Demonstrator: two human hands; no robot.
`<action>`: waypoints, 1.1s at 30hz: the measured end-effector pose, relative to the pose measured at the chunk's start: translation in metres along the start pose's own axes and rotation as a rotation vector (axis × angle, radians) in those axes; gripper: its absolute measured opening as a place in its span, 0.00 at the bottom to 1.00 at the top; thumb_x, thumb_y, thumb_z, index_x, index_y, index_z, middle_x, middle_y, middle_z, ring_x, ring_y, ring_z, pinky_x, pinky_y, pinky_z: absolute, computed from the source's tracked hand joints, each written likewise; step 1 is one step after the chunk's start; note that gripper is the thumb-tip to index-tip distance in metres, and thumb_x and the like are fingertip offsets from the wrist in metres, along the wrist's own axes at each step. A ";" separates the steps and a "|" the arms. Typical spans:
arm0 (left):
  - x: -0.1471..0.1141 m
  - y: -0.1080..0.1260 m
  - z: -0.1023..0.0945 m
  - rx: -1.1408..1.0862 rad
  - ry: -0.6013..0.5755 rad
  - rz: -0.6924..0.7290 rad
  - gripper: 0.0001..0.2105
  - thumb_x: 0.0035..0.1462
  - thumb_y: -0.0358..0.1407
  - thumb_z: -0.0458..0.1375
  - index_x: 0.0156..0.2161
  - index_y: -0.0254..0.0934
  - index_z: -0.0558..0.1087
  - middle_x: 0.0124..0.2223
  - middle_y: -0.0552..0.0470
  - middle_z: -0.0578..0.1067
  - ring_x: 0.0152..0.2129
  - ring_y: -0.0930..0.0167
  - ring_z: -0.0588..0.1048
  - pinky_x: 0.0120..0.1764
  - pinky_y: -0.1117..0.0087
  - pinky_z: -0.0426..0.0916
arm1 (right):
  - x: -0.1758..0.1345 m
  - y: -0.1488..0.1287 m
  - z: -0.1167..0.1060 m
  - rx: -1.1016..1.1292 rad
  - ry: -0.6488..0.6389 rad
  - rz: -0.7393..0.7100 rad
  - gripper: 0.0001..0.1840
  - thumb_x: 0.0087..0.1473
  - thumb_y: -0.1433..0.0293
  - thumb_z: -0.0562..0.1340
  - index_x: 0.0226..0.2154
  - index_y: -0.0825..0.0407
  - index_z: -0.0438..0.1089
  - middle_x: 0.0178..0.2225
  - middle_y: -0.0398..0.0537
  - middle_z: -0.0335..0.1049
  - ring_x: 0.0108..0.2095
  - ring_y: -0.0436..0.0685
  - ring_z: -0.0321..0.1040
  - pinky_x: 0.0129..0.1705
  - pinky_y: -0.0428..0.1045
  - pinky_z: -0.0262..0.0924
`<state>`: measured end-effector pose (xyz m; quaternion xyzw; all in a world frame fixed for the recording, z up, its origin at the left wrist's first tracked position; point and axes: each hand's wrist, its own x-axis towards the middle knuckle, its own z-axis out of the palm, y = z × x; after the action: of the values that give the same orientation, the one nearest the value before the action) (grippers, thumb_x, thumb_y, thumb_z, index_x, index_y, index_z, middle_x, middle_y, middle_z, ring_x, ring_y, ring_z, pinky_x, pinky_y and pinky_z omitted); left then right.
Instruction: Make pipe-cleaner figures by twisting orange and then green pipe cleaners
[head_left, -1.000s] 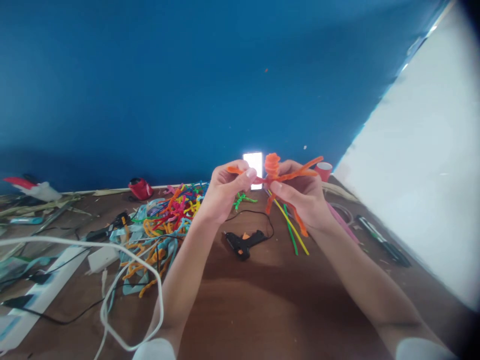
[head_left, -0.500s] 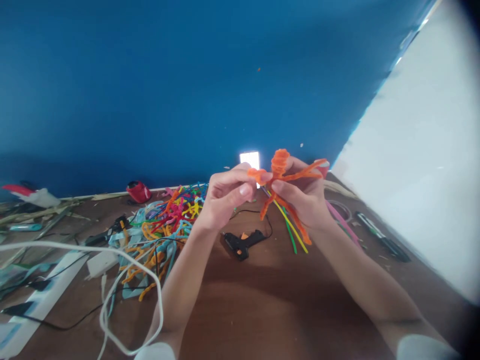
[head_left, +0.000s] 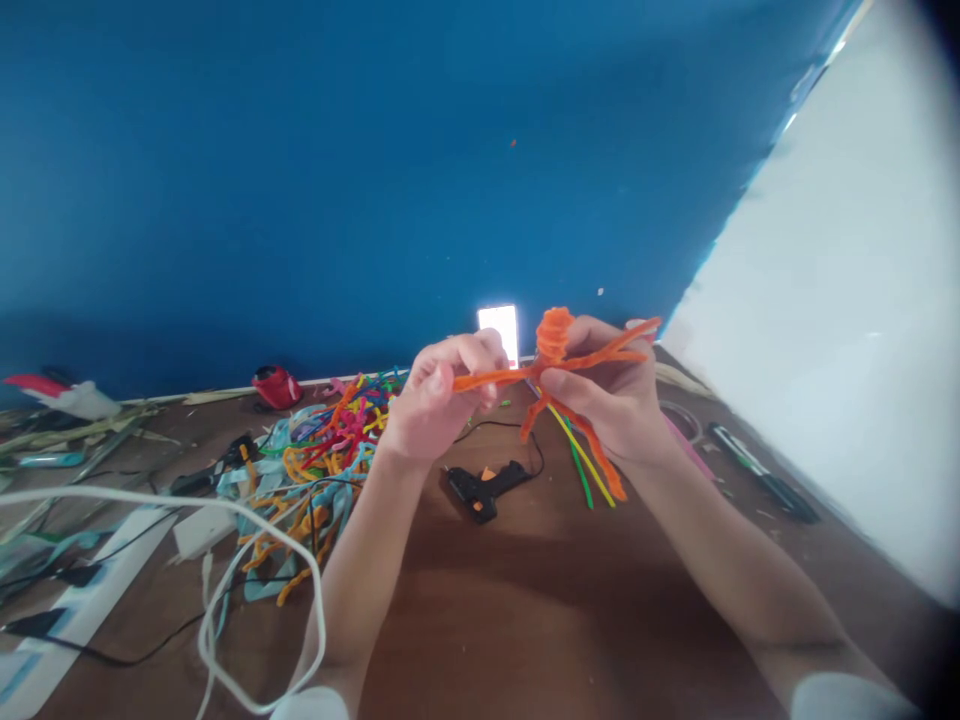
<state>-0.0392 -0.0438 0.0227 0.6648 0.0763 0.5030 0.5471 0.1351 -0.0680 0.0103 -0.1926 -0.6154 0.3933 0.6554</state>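
An orange pipe-cleaner figure [head_left: 553, 338] with a coiled round head and several long limbs is held up over the table between both hands. My right hand [head_left: 619, 390] pinches its middle between thumb and fingers. One limb stretches out straight to the left, and my left hand [head_left: 442, 395] has its tip pinched between thumb and forefinger. Two limbs stick out to the right past my right fingers; others hang below. Beneath the hands a black glue gun [head_left: 484, 488] lies on its side. Green and yellow pipe cleaners [head_left: 581, 445] lie behind the figure.
A heap of coloured pipe cleaners [head_left: 330, 440] covers the left of the brown table [head_left: 510, 620]. A white cable [head_left: 319, 590] loops in front of a power strip [head_left: 97, 590]. A lit phone [head_left: 500, 330] leans at the blue wall. Markers [head_left: 761, 470] lie at right.
My left hand has moved left and slightly down along the limb, which was bunched at its fingertips and is now drawn out straight. My right hand keeps its hold on the figure.
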 end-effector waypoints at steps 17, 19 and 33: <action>-0.001 -0.005 0.021 -0.076 0.278 0.102 0.27 0.58 0.49 0.60 0.23 0.37 0.49 0.25 0.57 0.53 0.20 0.77 0.56 0.22 0.75 0.59 | -0.004 -0.001 0.005 -0.143 -0.042 -0.072 0.06 0.51 0.72 0.69 0.30 0.48 0.71 0.27 0.41 0.68 0.27 0.50 0.64 0.26 0.47 0.62; -0.001 -0.002 0.028 -0.106 0.387 0.075 0.24 0.60 0.46 0.59 0.24 0.37 0.51 0.27 0.57 0.54 0.20 0.79 0.57 0.22 0.76 0.59 | -0.004 0.000 0.007 -0.169 -0.026 -0.072 0.06 0.51 0.72 0.68 0.30 0.48 0.71 0.27 0.41 0.67 0.27 0.49 0.63 0.25 0.47 0.62; 0.003 -0.004 0.008 -0.017 0.546 -0.053 0.14 0.60 0.44 0.61 0.28 0.36 0.71 0.28 0.56 0.68 0.20 0.80 0.65 0.22 0.77 0.61 | 0.000 0.005 -0.002 -0.153 0.061 0.005 0.07 0.52 0.66 0.69 0.29 0.45 0.70 0.27 0.41 0.65 0.25 0.50 0.59 0.24 0.48 0.57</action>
<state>-0.0305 -0.0456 0.0221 0.4974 0.2342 0.6498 0.5249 0.1354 -0.0648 0.0063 -0.2557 -0.6228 0.3408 0.6562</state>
